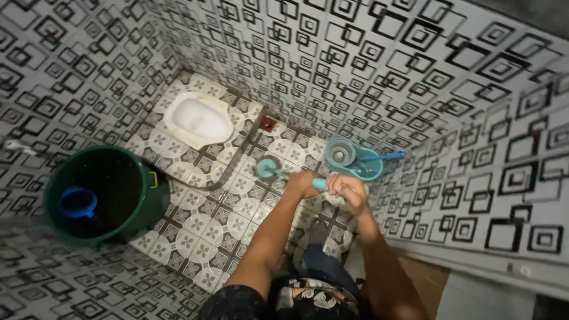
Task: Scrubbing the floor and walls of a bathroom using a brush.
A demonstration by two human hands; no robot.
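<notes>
Both hands share one grip on a teal brush handle (320, 184): the left hand (303, 182) is wrapped round it nearer the head, and the right hand (348, 191) is closed in a fist on the end just behind, so the shaft lies roughly level between them. Two hands on one handle would give leverage and a steady line to the teal round brush head (267, 168), which sits just beyond the left hand, low over the patterned floor tiles (195, 231); whether it touches them I cannot tell. Just past the right hand, against the patterned wall (415, 77), stands a light-blue small pail (347, 159) with a blue-handled tool (382, 157) resting across its rim, kept within easy reach. Farther out from the left hand lies the white squat toilet pan (198, 121), and well off to that side a green bucket (139, 201) holds a blue dipper (77, 202).
</notes>
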